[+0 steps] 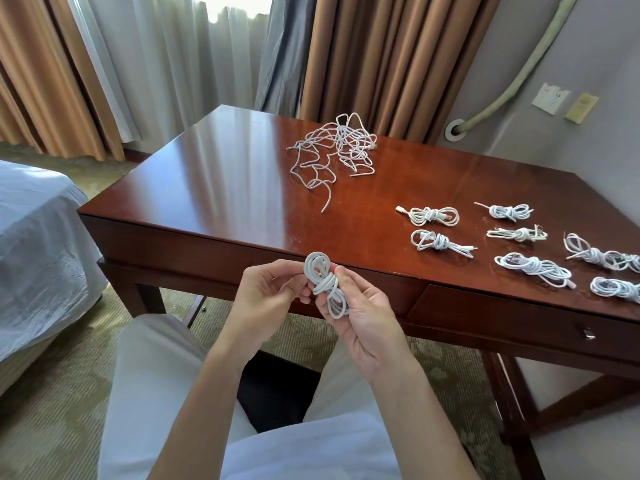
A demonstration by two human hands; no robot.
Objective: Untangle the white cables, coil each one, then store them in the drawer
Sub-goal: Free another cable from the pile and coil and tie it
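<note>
Seven coiled cables (434, 215) on desk (214, 174), one in hands (360, 306), one tangle (334, 150)

Curtains (374, 60): brown drapes with sheer white panels between, behind the counter.
Bed (38, 244): pale blue sheet, at the left.
Wall plates (550, 98): two, on the right wall.
Carpet (59, 410): patterned, beige-green.

Both forearms are bare to the frame's edge, with no sleeves, watch or rings on the left hand (266, 292) or right hand (363, 317). White trousers (152, 368) cover the thighs; a white shirt hem (311, 448) shows at 6 o'clock.
</note>
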